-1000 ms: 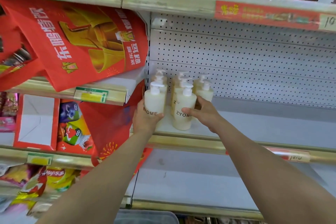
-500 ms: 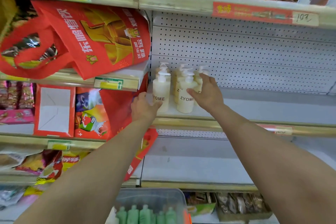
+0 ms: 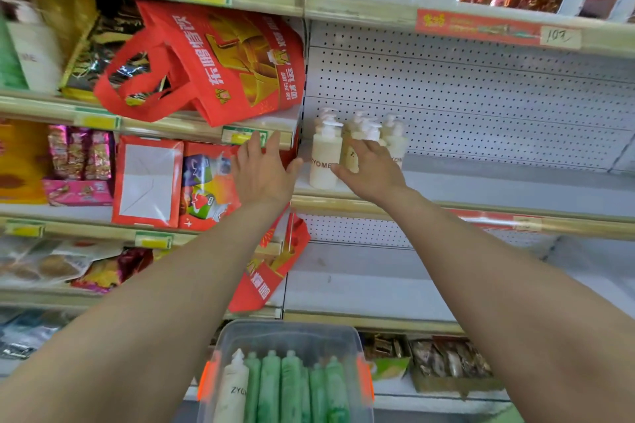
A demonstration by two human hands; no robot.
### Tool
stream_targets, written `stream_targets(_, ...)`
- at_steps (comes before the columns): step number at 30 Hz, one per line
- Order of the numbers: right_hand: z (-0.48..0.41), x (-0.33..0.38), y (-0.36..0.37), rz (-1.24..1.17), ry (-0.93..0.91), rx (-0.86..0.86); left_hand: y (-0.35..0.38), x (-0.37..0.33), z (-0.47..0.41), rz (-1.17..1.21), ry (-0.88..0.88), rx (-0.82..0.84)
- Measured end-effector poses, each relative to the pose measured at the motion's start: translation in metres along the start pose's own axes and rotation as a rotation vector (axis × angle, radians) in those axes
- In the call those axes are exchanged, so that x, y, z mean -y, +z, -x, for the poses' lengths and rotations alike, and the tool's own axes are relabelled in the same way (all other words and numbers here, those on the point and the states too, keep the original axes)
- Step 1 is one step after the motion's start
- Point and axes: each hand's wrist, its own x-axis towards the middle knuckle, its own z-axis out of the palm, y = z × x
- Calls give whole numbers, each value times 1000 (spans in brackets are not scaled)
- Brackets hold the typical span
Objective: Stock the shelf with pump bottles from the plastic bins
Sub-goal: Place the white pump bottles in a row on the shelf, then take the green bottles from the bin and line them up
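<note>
Several cream pump bottles (image 3: 324,161) stand grouped at the left end of the white shelf (image 3: 481,189). The left hand (image 3: 263,175) is spread and empty just beside them, and the right hand (image 3: 372,170) hangs loose-fingered in front of them, gripping nothing. Below, a clear bin (image 3: 292,333) holds green bottles (image 3: 292,385) and one cream one.

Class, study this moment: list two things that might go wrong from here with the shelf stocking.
The front cream pump bottle stands near the shelf lip; the right hand beside it might knock it off. The red gift bag leans out above the left hand, which may snag it.
</note>
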Motion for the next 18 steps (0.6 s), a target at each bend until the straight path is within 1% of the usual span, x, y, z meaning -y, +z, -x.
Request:
stream_targets(6,22,9,28,-45,7,68,4,26,21,-15,-53,74)
stream_targets(12,41,-8,85,-49,64,179,40,68,54,-61,-134,181)
stream_targets(16,60,-28,149,-71,123,339,83,112,86,-69,-224,297)
stream_targets(18,72,-40,186,-95,163,430,109,136,105,-73,-292,388)
